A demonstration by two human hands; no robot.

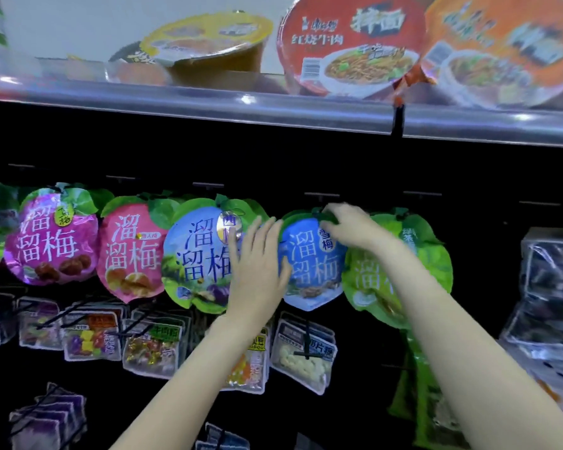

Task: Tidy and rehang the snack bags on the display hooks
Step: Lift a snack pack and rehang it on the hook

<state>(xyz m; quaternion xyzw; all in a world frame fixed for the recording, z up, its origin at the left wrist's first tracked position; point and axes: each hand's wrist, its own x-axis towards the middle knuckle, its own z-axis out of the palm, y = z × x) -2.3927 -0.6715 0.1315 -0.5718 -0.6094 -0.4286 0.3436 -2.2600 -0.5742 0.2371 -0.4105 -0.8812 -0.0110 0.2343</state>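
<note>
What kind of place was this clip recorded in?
Most likely a convenience store or supermarket snack aisle: plum snack bags hang in a row on display hooks, and instant noodle bowls stand on the shelf above.

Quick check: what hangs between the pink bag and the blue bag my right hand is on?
In the head view, one bag: the pale blue green-rimmed bag, overlapping the pink bag. The left hand lies flat between it and the blue bag, whose top the right hand grips.
</note>
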